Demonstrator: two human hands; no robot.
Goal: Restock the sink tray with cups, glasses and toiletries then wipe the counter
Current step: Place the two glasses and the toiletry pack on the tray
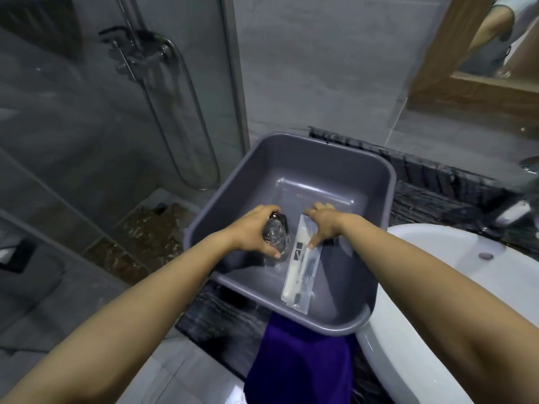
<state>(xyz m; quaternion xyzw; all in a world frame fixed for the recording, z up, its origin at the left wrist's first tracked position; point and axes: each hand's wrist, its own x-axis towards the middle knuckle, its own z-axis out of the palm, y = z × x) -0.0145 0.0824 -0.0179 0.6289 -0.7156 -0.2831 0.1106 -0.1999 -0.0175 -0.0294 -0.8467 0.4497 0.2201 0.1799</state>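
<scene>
A grey plastic tray [326, 153] sits on the dark counter beside the sink. Inside it my left hand [256, 231] grips a clear drinking glass [275, 243] at the tray's left side. My right hand [325, 225] rests with its fingers on the upper end of a long white packaged toothbrush kit [300, 275], which lies on the tray floor and runs toward the near wall.
A purple cloth [300, 363] hangs over the counter edge under the tray's near rim. The white basin [455, 287] is to the right, the dark counter [437, 193] runs behind it. A glass shower screen [116, 112] stands to the left, a wood-framed mirror [466, 91] upper right.
</scene>
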